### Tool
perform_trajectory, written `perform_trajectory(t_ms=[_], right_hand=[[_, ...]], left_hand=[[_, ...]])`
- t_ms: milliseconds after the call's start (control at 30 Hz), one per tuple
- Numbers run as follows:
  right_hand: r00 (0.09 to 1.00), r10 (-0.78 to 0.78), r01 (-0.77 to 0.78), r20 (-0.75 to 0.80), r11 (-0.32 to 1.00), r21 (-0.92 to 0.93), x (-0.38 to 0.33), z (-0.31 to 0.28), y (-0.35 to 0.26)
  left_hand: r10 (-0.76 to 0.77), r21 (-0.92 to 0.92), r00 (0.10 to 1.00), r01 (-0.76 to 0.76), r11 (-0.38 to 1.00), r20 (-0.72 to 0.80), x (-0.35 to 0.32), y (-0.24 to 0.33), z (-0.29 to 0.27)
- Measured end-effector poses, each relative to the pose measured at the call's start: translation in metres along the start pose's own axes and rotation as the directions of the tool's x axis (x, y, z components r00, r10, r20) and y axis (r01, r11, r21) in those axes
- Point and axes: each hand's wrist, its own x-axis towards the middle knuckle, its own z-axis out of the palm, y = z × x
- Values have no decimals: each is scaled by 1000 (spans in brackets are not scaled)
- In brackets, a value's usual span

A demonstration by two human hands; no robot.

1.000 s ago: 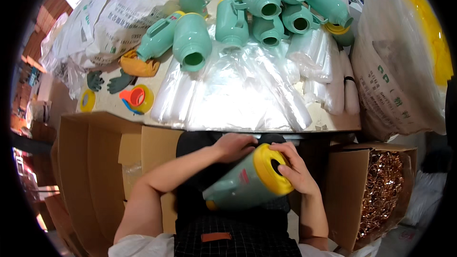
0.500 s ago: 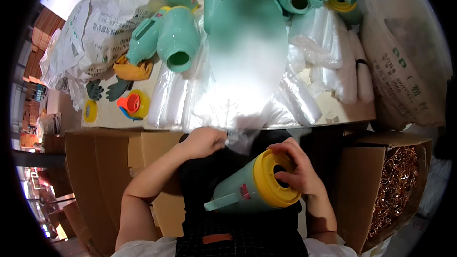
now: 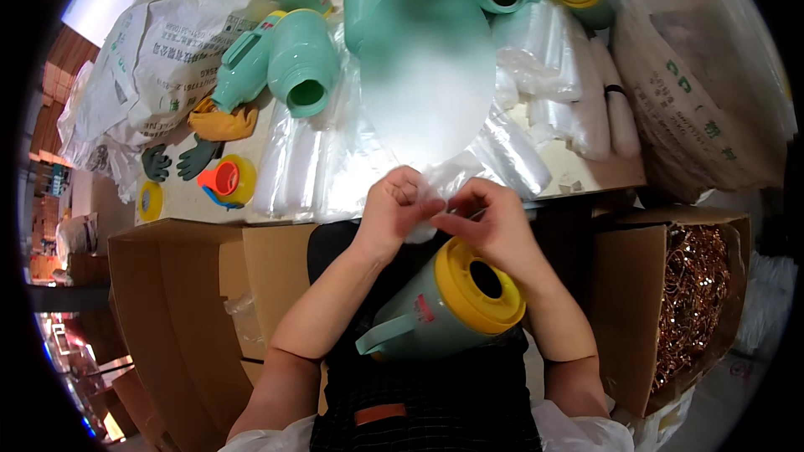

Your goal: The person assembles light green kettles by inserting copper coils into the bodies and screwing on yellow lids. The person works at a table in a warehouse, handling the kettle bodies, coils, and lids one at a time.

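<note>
Both hands come together at the table's front edge over a thin see-through plastic bag (image 3: 452,177). My left hand (image 3: 397,211) pinches it from one side, and my right hand (image 3: 492,219) grips it from the other with thumb and fingers closed. Below them, a green thermos flask shell (image 3: 410,322) with a handle lies tilted on my lap. Its yellow end ring (image 3: 471,305), with a dark round hole, faces up and to the right, close under my right wrist. Neither hand is on the shell.
More green flask shells (image 3: 303,67) crowd the table's far side. Plastic bag stacks (image 3: 289,163), gloves (image 3: 198,156) and an orange cup (image 3: 224,178) lie nearer. Cardboard boxes (image 3: 180,293) flank me; the right one holds copper-coloured pieces (image 3: 695,301). A blurred oval hides the table's middle.
My right hand has left the flask shell's yellow end and moved up to the plastic bag. My left hand has moved up and right with the bag. The shell stays on my lap.
</note>
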Motion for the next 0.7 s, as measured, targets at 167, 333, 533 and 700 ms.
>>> perform_trajectory(t_ms=[167,333,533,700], right_hand=[[995,78,-63,-70,979,192,-12,-8,22],[980,99,-60,-175,974,219,-9,-16,42],[963,267,-267,40,964,-10,-26,-22,11],[831,39,234,-555,881,412,-2,-105,169]], left_hand=[[-150,-149,984,163,975,95,-12,14,2],[13,-411,987,55,910,162,-16,15,2],[139,457,948,-262,850,286,-27,5,24],[357,52,782,-443,895,511,2,-9,-33]])
